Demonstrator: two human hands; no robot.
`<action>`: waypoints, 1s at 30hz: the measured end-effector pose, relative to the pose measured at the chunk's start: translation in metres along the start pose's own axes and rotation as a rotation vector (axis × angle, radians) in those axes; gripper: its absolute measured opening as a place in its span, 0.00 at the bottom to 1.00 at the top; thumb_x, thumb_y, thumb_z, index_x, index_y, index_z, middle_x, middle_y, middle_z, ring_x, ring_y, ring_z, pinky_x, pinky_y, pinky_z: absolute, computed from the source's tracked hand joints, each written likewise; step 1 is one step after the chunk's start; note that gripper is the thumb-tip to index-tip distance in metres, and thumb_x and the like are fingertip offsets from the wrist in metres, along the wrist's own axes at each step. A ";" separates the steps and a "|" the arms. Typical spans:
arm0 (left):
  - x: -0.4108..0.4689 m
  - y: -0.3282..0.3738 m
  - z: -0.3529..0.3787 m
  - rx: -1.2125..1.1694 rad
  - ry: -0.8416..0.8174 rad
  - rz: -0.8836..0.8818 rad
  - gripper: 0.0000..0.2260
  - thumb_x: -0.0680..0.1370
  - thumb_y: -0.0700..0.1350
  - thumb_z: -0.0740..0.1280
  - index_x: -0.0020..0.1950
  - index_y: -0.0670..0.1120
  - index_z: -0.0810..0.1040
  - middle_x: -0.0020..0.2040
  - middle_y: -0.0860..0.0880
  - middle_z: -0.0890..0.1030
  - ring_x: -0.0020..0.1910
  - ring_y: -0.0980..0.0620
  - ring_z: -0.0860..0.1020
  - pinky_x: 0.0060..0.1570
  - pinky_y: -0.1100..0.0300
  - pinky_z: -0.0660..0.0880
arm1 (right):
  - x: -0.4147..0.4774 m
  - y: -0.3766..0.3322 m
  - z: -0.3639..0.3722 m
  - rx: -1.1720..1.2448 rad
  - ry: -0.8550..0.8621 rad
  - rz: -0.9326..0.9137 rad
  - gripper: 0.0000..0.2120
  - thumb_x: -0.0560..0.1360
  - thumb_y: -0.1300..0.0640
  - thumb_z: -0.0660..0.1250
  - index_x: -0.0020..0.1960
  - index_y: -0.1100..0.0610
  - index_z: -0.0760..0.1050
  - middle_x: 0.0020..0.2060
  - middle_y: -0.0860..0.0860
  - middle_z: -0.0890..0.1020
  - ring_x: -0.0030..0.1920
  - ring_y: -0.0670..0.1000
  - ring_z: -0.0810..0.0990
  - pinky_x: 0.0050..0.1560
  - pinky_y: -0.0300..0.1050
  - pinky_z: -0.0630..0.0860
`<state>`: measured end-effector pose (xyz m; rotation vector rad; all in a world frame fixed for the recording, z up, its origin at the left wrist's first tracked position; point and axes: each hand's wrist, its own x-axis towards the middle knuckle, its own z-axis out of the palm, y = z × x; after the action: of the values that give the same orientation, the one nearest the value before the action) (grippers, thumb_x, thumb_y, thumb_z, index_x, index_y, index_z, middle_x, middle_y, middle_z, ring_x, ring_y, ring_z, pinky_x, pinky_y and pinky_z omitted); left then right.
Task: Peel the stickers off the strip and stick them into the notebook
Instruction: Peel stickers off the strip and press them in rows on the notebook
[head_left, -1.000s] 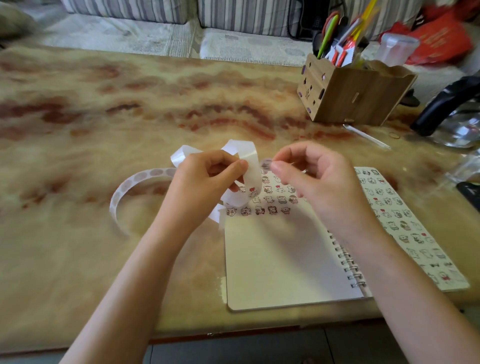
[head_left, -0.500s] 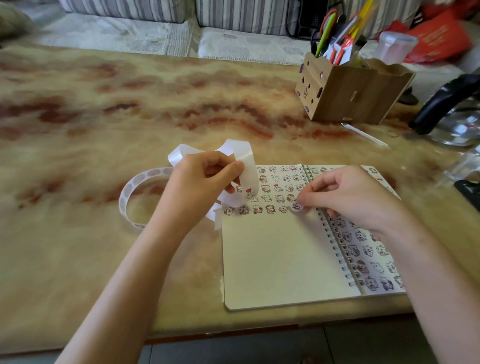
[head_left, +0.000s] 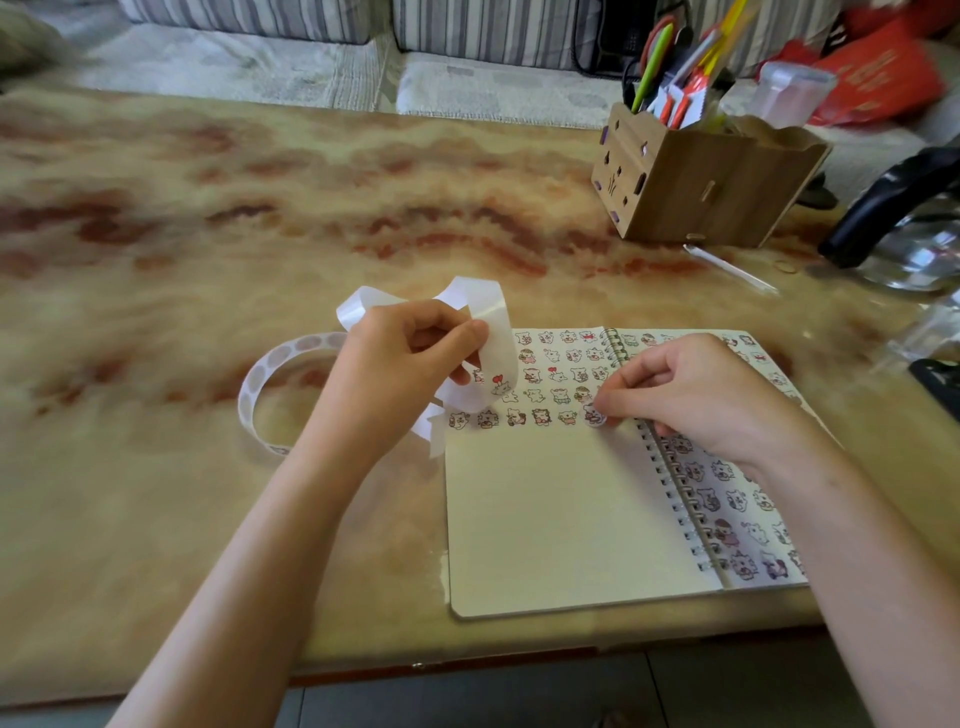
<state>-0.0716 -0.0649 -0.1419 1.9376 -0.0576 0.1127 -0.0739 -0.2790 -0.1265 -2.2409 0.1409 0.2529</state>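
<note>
The sticker (head_left: 594, 417) is pinched by the right hand (head_left: 696, 395), the strip (head_left: 494, 332) by the left hand (head_left: 400, 369); it could be creased if pressed unevenly onto the notebook (head_left: 561, 519)

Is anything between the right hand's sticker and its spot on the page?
Nothing visible: the right hand has the sticker on the notebook page, at the bottom row's end; the left hand holds the strip aside.

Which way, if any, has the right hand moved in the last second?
Yes. The right hand dropped from beside the white sticker strip onto the spiral-bound notebook page, nearer its binding.
</note>
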 end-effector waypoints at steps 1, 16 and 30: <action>0.000 0.000 0.000 0.000 0.000 0.000 0.08 0.77 0.46 0.67 0.42 0.44 0.82 0.27 0.60 0.80 0.26 0.64 0.75 0.28 0.74 0.68 | 0.000 0.000 0.000 -0.001 0.003 0.001 0.03 0.69 0.58 0.75 0.36 0.55 0.83 0.32 0.49 0.85 0.34 0.53 0.70 0.38 0.48 0.66; -0.001 0.001 0.000 -0.001 0.006 -0.005 0.08 0.77 0.46 0.67 0.42 0.44 0.82 0.27 0.60 0.79 0.26 0.65 0.74 0.26 0.76 0.65 | 0.001 0.001 0.007 -0.137 0.081 -0.025 0.05 0.69 0.58 0.73 0.35 0.55 0.82 0.32 0.49 0.85 0.30 0.50 0.75 0.32 0.41 0.68; -0.001 0.002 0.001 0.008 0.007 0.003 0.08 0.77 0.46 0.66 0.42 0.44 0.82 0.27 0.59 0.79 0.25 0.65 0.74 0.26 0.77 0.64 | 0.006 0.007 0.007 -0.308 0.148 -0.072 0.16 0.64 0.46 0.78 0.43 0.49 0.73 0.30 0.46 0.74 0.31 0.47 0.71 0.34 0.44 0.64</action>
<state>-0.0728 -0.0665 -0.1410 1.9453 -0.0554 0.1217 -0.0705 -0.2780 -0.1367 -2.5658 0.1054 0.0719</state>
